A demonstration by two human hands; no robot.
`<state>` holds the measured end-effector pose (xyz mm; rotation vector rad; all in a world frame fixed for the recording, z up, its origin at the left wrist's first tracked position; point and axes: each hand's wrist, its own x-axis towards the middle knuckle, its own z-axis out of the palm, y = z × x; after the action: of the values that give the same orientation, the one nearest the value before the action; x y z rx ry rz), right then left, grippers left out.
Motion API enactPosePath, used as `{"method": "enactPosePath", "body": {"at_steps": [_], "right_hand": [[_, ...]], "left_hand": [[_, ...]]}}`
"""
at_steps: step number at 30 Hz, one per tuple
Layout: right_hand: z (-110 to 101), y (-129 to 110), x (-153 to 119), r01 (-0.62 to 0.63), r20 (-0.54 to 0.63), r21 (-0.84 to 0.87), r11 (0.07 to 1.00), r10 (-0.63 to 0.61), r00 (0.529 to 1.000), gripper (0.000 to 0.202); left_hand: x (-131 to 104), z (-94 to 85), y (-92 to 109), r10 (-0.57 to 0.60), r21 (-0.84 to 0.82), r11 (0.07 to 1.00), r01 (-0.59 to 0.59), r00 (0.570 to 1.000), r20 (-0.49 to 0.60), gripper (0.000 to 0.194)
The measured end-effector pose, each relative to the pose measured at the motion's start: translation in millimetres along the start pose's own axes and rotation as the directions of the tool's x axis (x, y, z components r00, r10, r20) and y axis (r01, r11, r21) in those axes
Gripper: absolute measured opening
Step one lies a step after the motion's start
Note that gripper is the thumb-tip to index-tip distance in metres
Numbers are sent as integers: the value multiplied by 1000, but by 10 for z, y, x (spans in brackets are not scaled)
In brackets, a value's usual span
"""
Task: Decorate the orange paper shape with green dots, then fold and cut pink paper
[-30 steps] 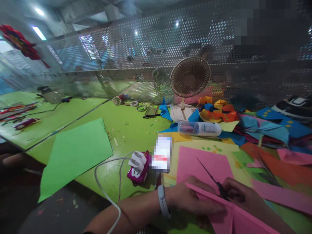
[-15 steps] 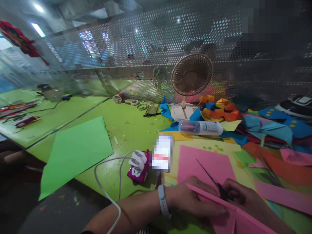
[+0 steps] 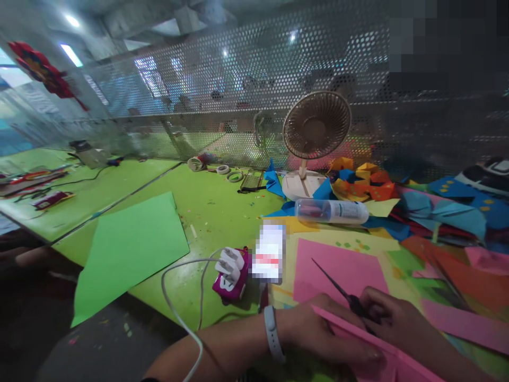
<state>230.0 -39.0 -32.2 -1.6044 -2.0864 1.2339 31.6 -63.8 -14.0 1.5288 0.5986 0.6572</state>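
Observation:
My left hand [image 3: 326, 331], with a white band on its wrist, grips a folded piece of pink paper [image 3: 393, 355] at the lower right. The thumb lies along the near side of the paper and the fingers are behind it. In my right hand [image 3: 392, 315] is a pair of scissors [image 3: 338, 286] with dark handles, fingers curled round them. Their blades point up and left, over a flat pink sheet [image 3: 340, 268] on the table. Part of the scissors' handles is hidden by the hand and the folded paper.
A phone [image 3: 270, 252] and a purple power socket [image 3: 234, 284] with white plugs lie left of the pink sheet. Behind are a clear bottle [image 3: 332, 211], a small fan [image 3: 317, 127] and coloured paper pieces [image 3: 363, 180]. Green paper [image 3: 135, 246] overhangs the table edge.
The view has shifted slightly. The scissors' tips have moved a little left relative to the pink sheet. Both hands keep their hold.

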Motion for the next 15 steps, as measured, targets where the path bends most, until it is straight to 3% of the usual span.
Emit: {"method": "enactPosePath", "body": {"at_steps": [4,7,11,15], "right_hand": [[-43,-408,290,63,7,-85,994,-63,998,24],[-90,-556,543,83,47,8,997,-83,995,23],[-165,-401,623,41,105,105,994,-53,993,24],[-237,-121,423,48,108,66,997,-55,993,21]], "left_hand": [[41,-64,52,37,43,998,-34,996,-78,26],[57,-156,169,-51,13,998,55,977,-207,30],[38,-188,260,-149,-130,983,133,982,-119,42],[25,-123,190,-159,-50,987,156,984,-78,39]]}}
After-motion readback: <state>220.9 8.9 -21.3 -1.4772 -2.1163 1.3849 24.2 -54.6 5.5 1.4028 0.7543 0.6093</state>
